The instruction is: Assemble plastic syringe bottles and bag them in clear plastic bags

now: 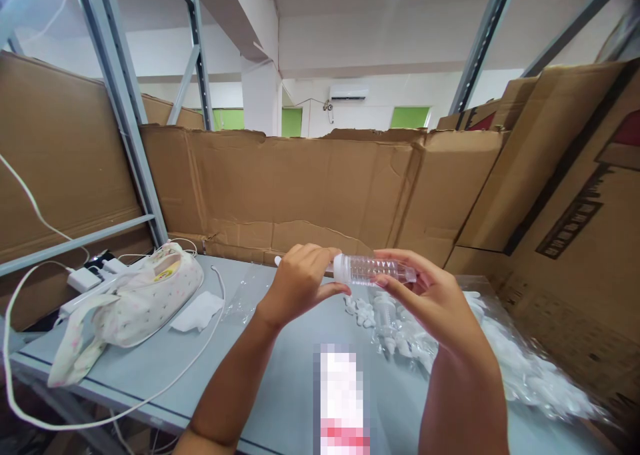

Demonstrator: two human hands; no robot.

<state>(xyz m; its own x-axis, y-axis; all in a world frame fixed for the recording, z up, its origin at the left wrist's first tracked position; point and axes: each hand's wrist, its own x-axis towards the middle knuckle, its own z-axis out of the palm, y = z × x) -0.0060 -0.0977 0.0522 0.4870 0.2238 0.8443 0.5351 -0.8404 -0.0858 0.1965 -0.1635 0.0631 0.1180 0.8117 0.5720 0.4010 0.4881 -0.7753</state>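
Observation:
A clear, ribbed plastic bottle (369, 269) with a white collar (342, 269) lies nearly level between my hands, above the table. My right hand (420, 285) pinches the bottle's clear body and its right end. My left hand (303, 278) is closed around the part left of the collar; a small white tip (278, 260) sticks out past its fingers. The hand hides most of that part, so its exact kind is unclear. Below, to the right, a similar clear bottle (385, 311) lies near loose white plastic pieces (360, 311).
Clear bags of white plastic parts (535, 368) cover the right side of the table (295, 381). At left lie a patterned fabric pouch (145, 301), a tissue (197, 311), a white cable (165, 391) and a power strip (90, 298). Cardboard walls (300, 181) surround the table; a blurred patch (343, 401) is in front.

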